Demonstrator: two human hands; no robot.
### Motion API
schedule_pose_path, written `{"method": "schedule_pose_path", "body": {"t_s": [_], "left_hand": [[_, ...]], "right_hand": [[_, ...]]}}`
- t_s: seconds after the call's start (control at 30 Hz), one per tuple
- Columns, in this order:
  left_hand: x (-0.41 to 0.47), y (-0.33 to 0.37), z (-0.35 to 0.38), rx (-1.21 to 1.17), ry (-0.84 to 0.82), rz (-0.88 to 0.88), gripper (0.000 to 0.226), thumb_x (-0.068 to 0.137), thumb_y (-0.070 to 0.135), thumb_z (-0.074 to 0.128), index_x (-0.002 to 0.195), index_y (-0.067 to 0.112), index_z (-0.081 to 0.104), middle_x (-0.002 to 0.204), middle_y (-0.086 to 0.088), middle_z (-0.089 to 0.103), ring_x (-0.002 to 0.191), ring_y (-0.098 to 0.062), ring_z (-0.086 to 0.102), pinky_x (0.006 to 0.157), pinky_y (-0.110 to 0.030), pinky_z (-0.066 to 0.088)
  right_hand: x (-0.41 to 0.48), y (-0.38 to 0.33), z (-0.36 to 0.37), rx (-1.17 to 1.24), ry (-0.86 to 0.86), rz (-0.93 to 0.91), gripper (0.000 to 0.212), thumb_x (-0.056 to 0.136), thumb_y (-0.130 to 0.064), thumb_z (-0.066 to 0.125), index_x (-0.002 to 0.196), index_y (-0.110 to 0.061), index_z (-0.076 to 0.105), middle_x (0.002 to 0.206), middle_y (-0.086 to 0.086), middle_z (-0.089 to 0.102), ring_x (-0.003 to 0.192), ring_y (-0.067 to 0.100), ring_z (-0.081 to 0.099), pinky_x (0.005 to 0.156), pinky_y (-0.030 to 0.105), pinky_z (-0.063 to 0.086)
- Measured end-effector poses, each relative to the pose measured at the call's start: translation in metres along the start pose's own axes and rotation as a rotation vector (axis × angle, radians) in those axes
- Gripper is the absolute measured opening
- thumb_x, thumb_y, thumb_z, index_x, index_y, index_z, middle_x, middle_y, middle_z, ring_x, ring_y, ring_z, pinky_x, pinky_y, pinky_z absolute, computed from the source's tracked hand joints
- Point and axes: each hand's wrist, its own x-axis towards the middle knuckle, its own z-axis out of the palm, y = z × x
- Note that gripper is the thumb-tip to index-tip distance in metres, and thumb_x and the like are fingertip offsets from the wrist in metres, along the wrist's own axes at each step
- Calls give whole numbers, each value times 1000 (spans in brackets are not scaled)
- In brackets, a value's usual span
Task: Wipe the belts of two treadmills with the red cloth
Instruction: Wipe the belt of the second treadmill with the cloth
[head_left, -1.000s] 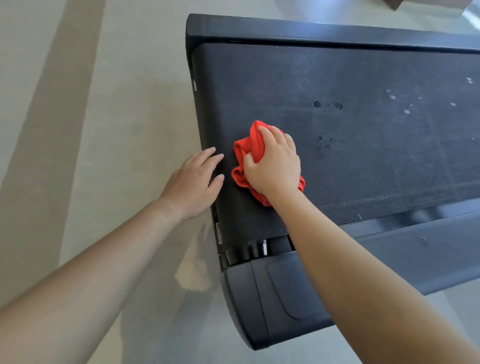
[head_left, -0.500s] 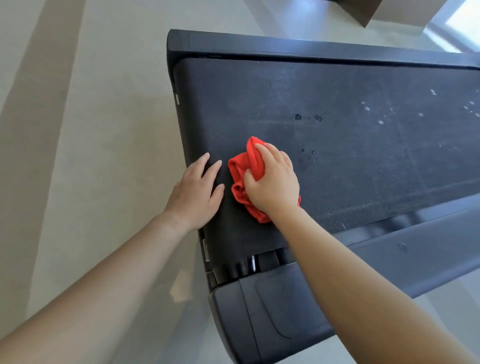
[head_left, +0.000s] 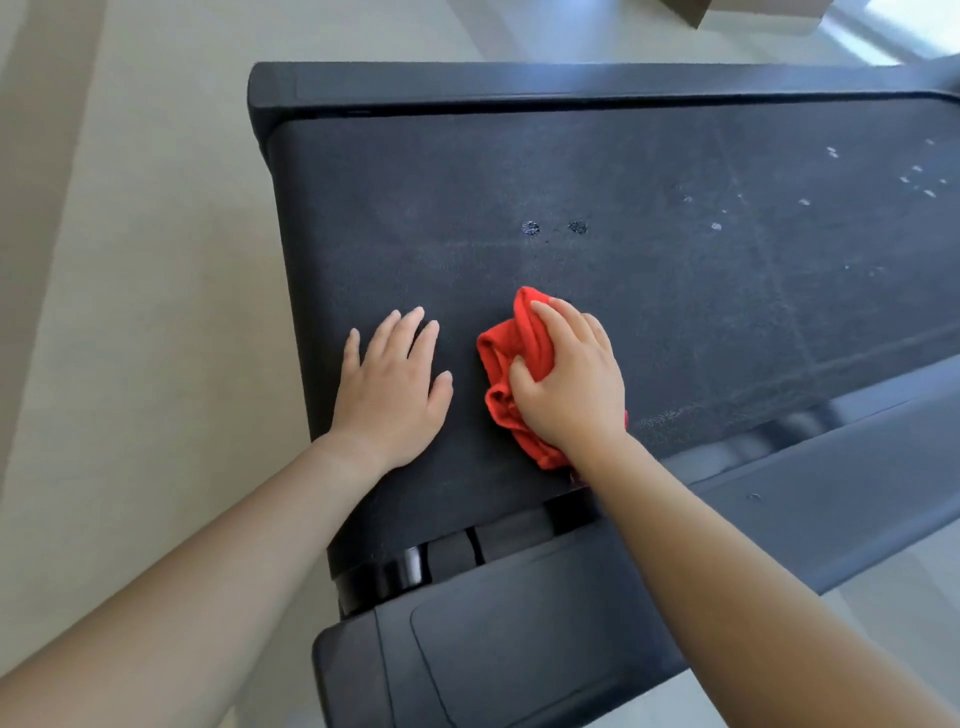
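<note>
Since the frame half a second back, the left hand (head_left: 387, 395) has come off the belt's left edge and further onto the surface, while the right hand (head_left: 569, 387) stays on the cloth at about the same spot. On my feed the pale beige floor (head_left: 145, 260) fills the left side of the frame. The black textured treadmill belt (head_left: 623, 270) spans the centre and right, running off the right edge. A dark grey side rail (head_left: 831, 478) runs along the belt's lower edge toward the right. It ends in a rounded black plastic end cap (head_left: 493, 649) at lower centre. Both bare forearms enter from the bottom corners. I see the left hand lying palm-down on the belt at centre left, fingers straight and slightly spread, holding nothing. Just to its right, not touching it, the right hand presses down with fingers and thumb curled over the crumpled red cloth (head_left: 511, 353). The cloth sits on the belt near its lower edge, bunched and showing at the hand's left and lower sides. Above the cloth, two dark round spots (head_left: 530, 227) sit side by side on the belt. Small pale flecks (head_left: 716, 226) scatter toward the upper right.
</note>
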Motion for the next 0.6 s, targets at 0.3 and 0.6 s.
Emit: {"method": "schedule_pose_path", "body": {"t_s": [0.3,0.6], "left_hand": [[50,18,4,26,-61,-38,57,96,40,33,148,22,19,157,4,10,145,-16,2,114,-52,3],[172,28,23,25,51,-147,52,95,44,30,146,30,24,157,2,15,144,-16,7,113,-52,2]], "right_hand": [[64,23,3,34,-57,-41,54,80,-31,55,133,-21,45,140,-9,43,130,20,34,91,38,42],[115,54,10,19,-45,-102,56,80,-32,55,135,-21,46,142,-7,43,131,19,34,96,41,43]]}}
